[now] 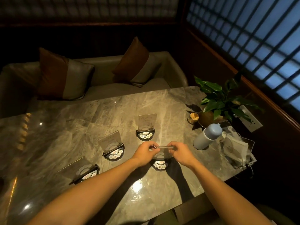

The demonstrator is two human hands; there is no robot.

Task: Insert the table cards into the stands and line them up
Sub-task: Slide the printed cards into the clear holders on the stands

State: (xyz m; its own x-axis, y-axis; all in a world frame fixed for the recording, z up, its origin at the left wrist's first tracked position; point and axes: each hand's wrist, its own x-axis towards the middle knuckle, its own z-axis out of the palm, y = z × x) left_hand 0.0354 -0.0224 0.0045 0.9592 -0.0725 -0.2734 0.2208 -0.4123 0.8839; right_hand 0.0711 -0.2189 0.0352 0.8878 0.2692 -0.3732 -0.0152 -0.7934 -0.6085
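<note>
A clear acrylic table card is pinched at its top corners between my left hand and my right hand. It stands upright over a black half-round stand just below my hands; whether its lower edge sits in the slot is hidden. Three other stands with clear cards upright in them run in a diagonal row: one at the far middle, one in the middle left, one nearest at the left.
The marble table carries a pale blue bottle on its side, a potted plant, a small toothpick cup and a clear holder with folded paper at the right. A sofa with cushions stands beyond.
</note>
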